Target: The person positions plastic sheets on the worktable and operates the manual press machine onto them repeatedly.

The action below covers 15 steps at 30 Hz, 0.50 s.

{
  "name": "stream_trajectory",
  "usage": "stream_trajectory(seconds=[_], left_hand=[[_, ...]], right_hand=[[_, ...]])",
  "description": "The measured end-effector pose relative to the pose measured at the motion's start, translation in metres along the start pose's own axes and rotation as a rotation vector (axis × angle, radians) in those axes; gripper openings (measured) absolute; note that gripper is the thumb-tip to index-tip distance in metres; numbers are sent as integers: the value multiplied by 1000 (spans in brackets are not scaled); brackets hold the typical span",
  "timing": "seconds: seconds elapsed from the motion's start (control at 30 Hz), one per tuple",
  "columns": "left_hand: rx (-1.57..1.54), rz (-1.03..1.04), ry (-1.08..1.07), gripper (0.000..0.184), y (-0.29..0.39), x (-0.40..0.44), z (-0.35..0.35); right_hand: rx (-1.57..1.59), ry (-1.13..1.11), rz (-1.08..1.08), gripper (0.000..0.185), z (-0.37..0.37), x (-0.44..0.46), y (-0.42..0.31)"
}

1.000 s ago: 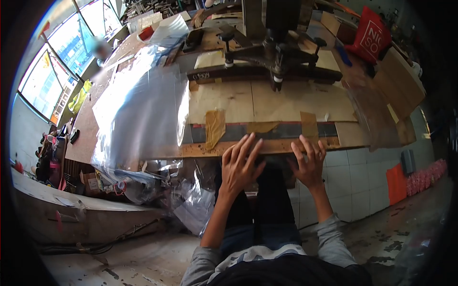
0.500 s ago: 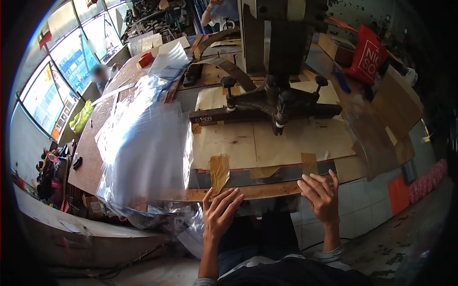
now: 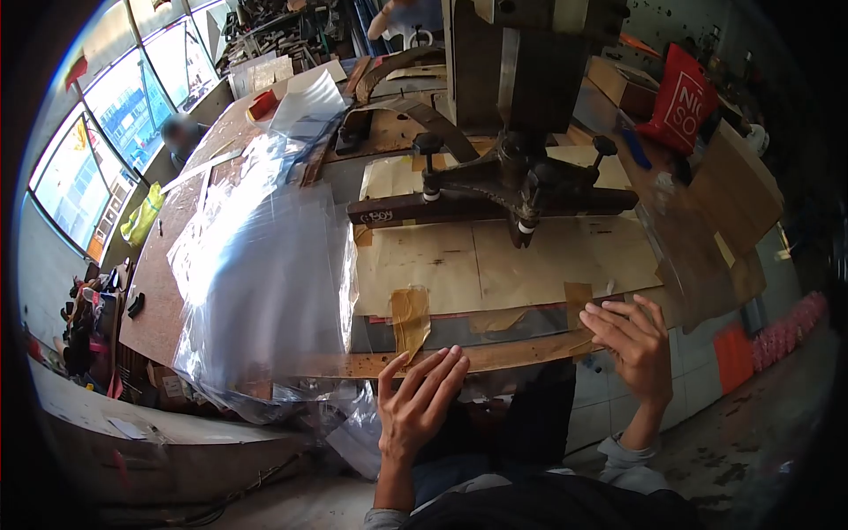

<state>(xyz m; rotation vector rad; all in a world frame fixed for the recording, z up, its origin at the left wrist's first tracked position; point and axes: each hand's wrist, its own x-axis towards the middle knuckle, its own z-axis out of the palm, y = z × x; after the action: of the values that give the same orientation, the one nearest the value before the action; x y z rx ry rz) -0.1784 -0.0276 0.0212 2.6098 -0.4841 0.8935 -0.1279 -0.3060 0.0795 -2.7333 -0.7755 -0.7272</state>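
Note:
My left hand (image 3: 419, 402) is at the front wooden edge (image 3: 353, 363) of the table, fingers stretched out and holding nothing. Just above it, a strip of brown tape (image 3: 409, 322) runs over the edge. My right hand (image 3: 632, 343) is open beside a second brown tape strip (image 3: 579, 309), its fingertips at the right end of the dark front strip (image 3: 495, 340). Whether those fingertips touch the surface, I cannot tell. Behind both hands lies a tan board (image 3: 415, 265). Across that board stands a dark metal bar (image 3: 574, 203), joined to the machine's column (image 3: 539, 79).
Clear plastic sheets (image 3: 274, 265) are stacked left of the board. On the right are a red bag (image 3: 678, 102), a blue-handled tool (image 3: 634, 148) and a cardboard box (image 3: 738, 190). One person (image 3: 181, 137) sits by the windows; another person's arm (image 3: 380, 22) shows at the back.
My right hand has moved right, away from the front of the right tape strip. My left hand has shifted slightly right along the edge. The view has tilted a little.

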Motion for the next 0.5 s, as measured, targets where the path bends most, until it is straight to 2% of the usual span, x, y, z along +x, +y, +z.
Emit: stream_trajectory(seconds=[0.17,0.23,0.3,0.33,0.4,0.43,0.47,0.5], left_hand=[[-44,16,-22,31,8,1,-1],[-112,100,-3,27,17,-5,-7],[-163,157,27,21,31,-5,-15],[-208,147,-34,21,31,-7,-18],[-294,137,-147,22,18,-15,-27],[-405,117,-235,31,7,-21,-33],[-499,133,-427,47,-6,-20,-43],[-600,145,-484,54,-16,-15,-51]], right_hand=[[49,-51,23,31,-10,-1,12],[63,-24,51,29,-26,-4,12],[82,-91,56,27,-43,-15,9],[85,-123,58,27,-50,-23,9],[265,-422,-22,42,-62,-39,15],[370,-557,-63,48,-67,-44,14],[482,-694,-102,54,-69,-48,14],[592,-769,-198,70,-64,-55,28]])
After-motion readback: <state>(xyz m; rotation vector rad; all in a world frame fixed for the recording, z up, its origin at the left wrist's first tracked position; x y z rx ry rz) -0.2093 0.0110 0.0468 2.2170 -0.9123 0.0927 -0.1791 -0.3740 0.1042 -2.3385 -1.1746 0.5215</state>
